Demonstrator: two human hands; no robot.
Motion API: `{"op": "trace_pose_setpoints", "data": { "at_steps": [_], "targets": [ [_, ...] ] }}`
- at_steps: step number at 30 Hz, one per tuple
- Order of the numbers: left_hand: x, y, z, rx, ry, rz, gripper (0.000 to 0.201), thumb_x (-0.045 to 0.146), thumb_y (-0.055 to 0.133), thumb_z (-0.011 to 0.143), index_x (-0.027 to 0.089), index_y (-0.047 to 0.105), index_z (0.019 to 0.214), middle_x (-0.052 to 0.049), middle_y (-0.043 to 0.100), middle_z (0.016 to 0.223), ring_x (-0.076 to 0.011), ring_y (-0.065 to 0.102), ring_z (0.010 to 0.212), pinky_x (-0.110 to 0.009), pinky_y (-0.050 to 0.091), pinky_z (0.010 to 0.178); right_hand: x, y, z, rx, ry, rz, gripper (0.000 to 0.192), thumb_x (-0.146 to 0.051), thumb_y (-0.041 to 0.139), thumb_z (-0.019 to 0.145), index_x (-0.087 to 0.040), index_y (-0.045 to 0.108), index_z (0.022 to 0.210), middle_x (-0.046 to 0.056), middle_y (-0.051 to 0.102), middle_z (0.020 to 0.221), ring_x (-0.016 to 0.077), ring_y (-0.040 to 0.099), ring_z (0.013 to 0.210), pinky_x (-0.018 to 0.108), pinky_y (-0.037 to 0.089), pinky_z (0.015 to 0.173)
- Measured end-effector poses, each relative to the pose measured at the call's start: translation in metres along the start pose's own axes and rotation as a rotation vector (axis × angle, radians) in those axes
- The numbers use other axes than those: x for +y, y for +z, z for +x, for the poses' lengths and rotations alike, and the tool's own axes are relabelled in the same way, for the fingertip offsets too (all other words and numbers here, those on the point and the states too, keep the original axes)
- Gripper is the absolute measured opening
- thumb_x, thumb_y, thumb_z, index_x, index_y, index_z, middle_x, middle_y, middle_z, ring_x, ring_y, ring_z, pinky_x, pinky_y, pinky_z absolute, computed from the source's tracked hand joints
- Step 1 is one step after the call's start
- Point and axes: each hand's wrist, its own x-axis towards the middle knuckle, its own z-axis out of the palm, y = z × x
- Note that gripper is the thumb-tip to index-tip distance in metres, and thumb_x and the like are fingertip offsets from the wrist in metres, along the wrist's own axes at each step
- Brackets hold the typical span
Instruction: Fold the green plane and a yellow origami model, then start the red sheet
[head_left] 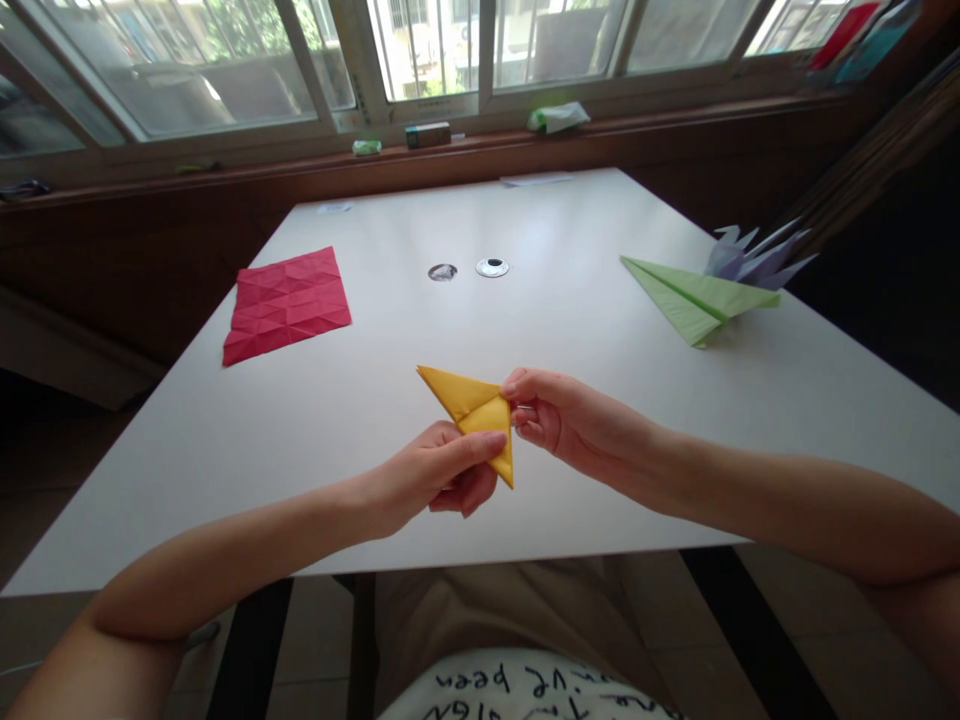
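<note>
A folded piece of yellow origami paper [480, 408] is held up above the near part of the white table, its pointed tips facing the upper left and the bottom. My left hand [454, 465] grips its lower part, thumb pressed flat on the front and fingers curled behind. At the upper right corner, my right hand [551, 405] pinches the paper between thumb and index finger, the other fingers curled in. What the left fingers touch at the back is hidden.
Creased red paper [289, 305] lies at the table's left. On the right sit a green paper plane [697, 300] and pale purple folded paper [757, 260]. Two round cable-hole fittings [493, 268] are set in the white table [405, 330]. Small items line the windowsill [285, 165].
</note>
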Motion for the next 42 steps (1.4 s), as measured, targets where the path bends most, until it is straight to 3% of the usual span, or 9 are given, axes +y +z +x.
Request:
{"op": "trace_pose_setpoints", "data": {
  "at_steps": [5,13,19,22,31,42],
  "targets": [
    [0.0023,0.0038,-0.0018,-0.091,-0.027,-0.066,0.055,0.051,0.044,0.083,0.015,0.047,0.041,0.002,0.036,0.038,-0.0056,0.025,0.036,-0.025,0.011,0.036,0.0003,0.0011,-0.0046,0.003,-0.001,0.016,0.010,-0.014,0.055,0.074,-0.015,0.056,0.064,-0.005,0.056,0.063,0.0030,0.050,0.057,0.014,0.043,0.059],
    [-0.0007,0.0059,-0.0057,-0.083,-0.046,-0.122,0.057,0.052,0.047,0.081,0.017,0.041,0.037,0.004,0.023,0.032,-0.0069,0.020,0.036,-0.028,0.009,0.040,0.0012,0.0010,-0.0038,-0.003,0.020,0.062,0.010,-0.011,0.054,0.075,-0.013,0.058,0.065,-0.004,0.057,0.063,0.0015,0.052,0.055,0.011,0.045,0.056],
    [0.0032,0.0050,-0.0069,-0.246,-0.107,-0.227,0.050,0.048,0.046,0.083,0.012,0.054,0.050,0.001,0.043,0.043,-0.0050,0.030,0.037,-0.024,0.015,0.038,0.0005,0.0025,-0.0093,-0.002,0.007,0.047,0.010,-0.013,0.055,0.074,-0.014,0.058,0.065,-0.005,0.057,0.062,0.0010,0.052,0.054,0.010,0.045,0.056],
    [0.0050,0.0043,-0.0075,-0.309,-0.121,-0.256,0.046,0.046,0.044,0.086,0.011,0.058,0.059,0.001,0.044,0.046,-0.0049,0.033,0.039,-0.023,0.018,0.039,0.0004,0.0030,-0.0097,-0.003,0.008,0.050,0.010,-0.012,0.055,0.074,-0.014,0.058,0.065,-0.005,0.058,0.063,0.0009,0.053,0.055,0.010,0.045,0.056],
    [0.0011,0.0052,-0.0093,-0.290,-0.072,-0.328,0.046,0.037,0.041,0.088,0.012,0.051,0.051,0.004,0.037,0.043,-0.0039,0.028,0.037,-0.023,0.016,0.041,0.0015,0.0022,-0.0086,0.004,0.011,0.056,0.010,-0.013,0.056,0.075,-0.014,0.059,0.065,-0.005,0.058,0.063,0.0014,0.053,0.056,0.011,0.045,0.057],
    [-0.0048,0.0053,-0.0093,-0.218,-0.007,-0.167,0.053,0.044,0.046,0.086,0.016,0.042,0.041,0.005,0.030,0.033,-0.0054,0.026,0.035,-0.025,0.014,0.040,0.0017,0.0028,-0.0104,0.016,0.001,0.088,0.012,-0.012,0.056,0.075,-0.014,0.060,0.064,-0.004,0.060,0.063,0.0010,0.055,0.055,0.009,0.046,0.056]
  ]
}}
